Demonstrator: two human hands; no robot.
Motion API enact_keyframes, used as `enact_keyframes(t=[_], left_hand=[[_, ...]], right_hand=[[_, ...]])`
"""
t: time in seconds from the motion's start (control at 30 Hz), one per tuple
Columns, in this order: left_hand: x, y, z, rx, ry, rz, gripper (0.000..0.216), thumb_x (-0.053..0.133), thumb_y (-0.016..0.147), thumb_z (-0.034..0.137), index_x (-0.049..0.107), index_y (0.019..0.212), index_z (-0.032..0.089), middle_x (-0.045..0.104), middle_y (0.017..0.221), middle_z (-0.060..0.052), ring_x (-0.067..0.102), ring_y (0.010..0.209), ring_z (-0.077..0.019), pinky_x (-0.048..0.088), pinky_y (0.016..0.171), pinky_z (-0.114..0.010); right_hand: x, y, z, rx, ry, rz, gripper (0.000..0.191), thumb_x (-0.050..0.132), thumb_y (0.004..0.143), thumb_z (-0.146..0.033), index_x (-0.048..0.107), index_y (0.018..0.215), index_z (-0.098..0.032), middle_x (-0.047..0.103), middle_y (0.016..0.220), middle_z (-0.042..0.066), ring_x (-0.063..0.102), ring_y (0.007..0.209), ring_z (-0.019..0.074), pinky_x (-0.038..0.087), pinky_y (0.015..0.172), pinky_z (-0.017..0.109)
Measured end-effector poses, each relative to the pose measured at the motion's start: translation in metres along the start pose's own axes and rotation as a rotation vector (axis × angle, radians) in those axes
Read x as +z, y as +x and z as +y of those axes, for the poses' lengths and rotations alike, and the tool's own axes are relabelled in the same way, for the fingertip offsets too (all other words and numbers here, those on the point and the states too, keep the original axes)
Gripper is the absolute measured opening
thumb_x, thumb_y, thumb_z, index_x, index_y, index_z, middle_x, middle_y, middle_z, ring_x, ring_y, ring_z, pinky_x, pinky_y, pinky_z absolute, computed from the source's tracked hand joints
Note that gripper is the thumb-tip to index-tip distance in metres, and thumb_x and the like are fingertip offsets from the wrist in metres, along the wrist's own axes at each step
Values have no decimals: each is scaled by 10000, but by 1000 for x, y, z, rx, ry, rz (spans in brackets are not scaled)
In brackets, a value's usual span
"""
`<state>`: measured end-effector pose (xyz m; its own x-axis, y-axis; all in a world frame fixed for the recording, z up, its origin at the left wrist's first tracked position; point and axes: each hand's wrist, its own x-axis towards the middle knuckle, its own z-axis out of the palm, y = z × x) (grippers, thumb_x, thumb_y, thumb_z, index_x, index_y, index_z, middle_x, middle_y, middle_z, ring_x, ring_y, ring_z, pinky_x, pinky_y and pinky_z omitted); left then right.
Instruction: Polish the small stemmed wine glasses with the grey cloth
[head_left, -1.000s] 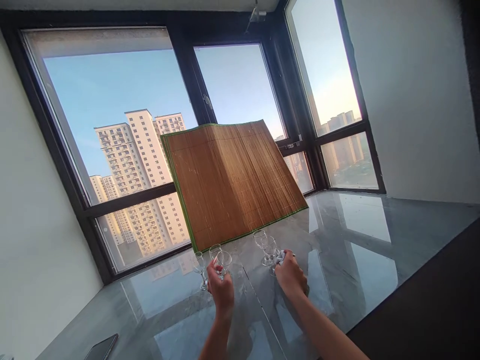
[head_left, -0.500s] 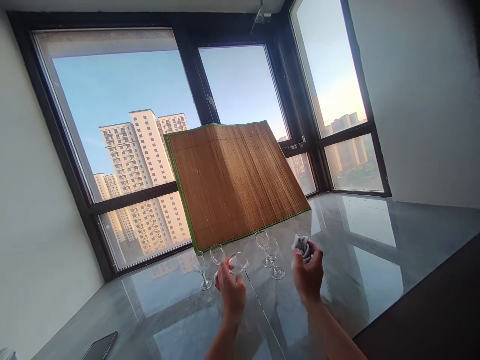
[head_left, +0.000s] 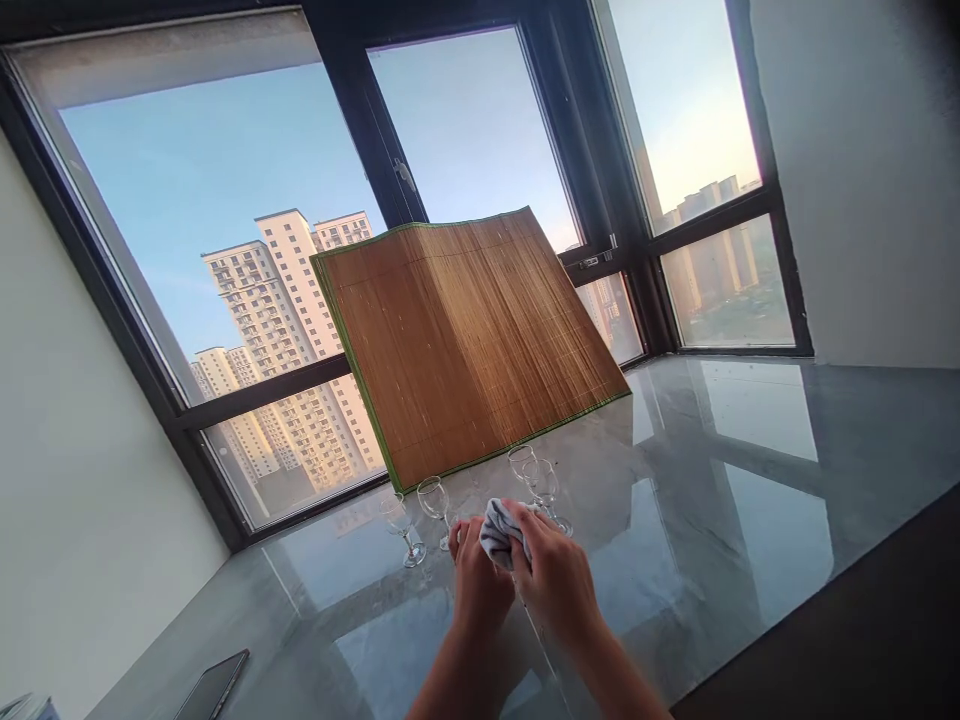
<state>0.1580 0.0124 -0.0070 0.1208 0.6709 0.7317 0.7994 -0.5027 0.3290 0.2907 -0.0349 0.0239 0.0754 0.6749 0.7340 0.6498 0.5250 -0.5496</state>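
Observation:
In my right hand (head_left: 556, 568) is a bunched grey-white cloth (head_left: 496, 534), pressed up against my left hand (head_left: 480, 585). The fingers of my left hand are curled around a small stemmed glass, which the cloth and hands now almost wholly hide. Left of my hands stand two clear stemmed glasses, one nearer (head_left: 411, 552) and one a little farther back (head_left: 433, 498). Just beyond my right hand are two more, a rear glass (head_left: 521, 462) and a front glass (head_left: 541, 482), their lower parts partly covered by the hand.
A brown slatted bamboo mat (head_left: 465, 350) with green edging leans against the windows behind the glasses. On the glossy grey tabletop (head_left: 675, 560), a phone (head_left: 212, 688) lies at the front left. A whitish object (head_left: 28, 708) pokes in at the bottom left corner.
My right hand has moved left with the cloth and met the glass in my left hand, covering it. The view has shifted slightly; the standing glasses keep their places.

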Motion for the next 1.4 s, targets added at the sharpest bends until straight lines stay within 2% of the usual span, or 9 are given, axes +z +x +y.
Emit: enact_keyframes(t=[0.17,0.27,0.4,0.6,0.77,1.07,1.23,1.3,1.4], left_hand=[[-1,-2,6,0,7,-26,474,483,585,42,635,988,241,664,967,-53,596,1012,-261,261,1117,-494],[-2,-3,11,23,-28,-7,506,464,648,70,613,1102,239,667,1041,-61,585,1052,-261,261,1111,-491],[-3,-3,14,19,-66,50,426,449,786,144,569,1189,212,641,1140,-95,558,1108,-264,366,1028,-449],[0,-2,9,-97,-8,109,449,435,778,111,525,1212,180,631,1157,-106,565,1112,-264,362,1035,-458],[-8,1,7,-140,112,133,555,417,666,24,549,1177,196,644,1141,-80,565,1129,-255,307,1070,-447],[-21,2,13,153,193,113,536,421,710,-15,577,1176,200,634,1062,-70,572,1043,-234,238,1098,-464],[-28,0,23,233,162,59,522,455,653,-13,592,1105,210,614,1032,-68,555,1035,-242,213,1105,-481],[-30,-1,26,236,140,44,505,458,643,-10,592,1075,215,612,1006,-64,558,1026,-242,214,1101,-479],[-31,-2,29,234,113,17,525,434,632,-24,586,1072,219,611,998,-61,561,1036,-236,208,1097,-478]], right_hand=[[-14,7,16,112,45,26,409,401,930,-184,556,1302,-250,693,1206,65,658,1075,213,506,882,303],[-22,9,24,196,111,42,374,405,932,-218,564,1267,-264,701,1203,49,678,1045,207,504,852,279],[-25,7,29,244,98,61,380,430,904,-203,558,1256,-270,725,1150,24,700,980,208,496,790,259],[-25,3,24,140,-8,-12,492,464,818,-87,553,1270,-261,738,1036,35,694,911,211,469,744,253],[-22,0,17,51,31,-115,640,456,754,-14,510,1335,-277,721,1040,38,669,967,207,454,799,264],[-25,-4,10,212,566,-213,618,538,878,-266,326,1457,-223,665,876,1,615,769,164,468,760,286],[-26,-7,14,250,777,-358,686,549,810,-157,360,1466,-215,671,996,33,610,894,163,464,844,303],[-29,-8,18,282,880,-455,722,561,801,-157,342,1486,-220,671,1006,33,603,869,151,466,802,282],[-39,-8,24,363,967,-586,794,587,806,-196,262,1529,-240,646,897,0,542,665,103,435,630,223]])
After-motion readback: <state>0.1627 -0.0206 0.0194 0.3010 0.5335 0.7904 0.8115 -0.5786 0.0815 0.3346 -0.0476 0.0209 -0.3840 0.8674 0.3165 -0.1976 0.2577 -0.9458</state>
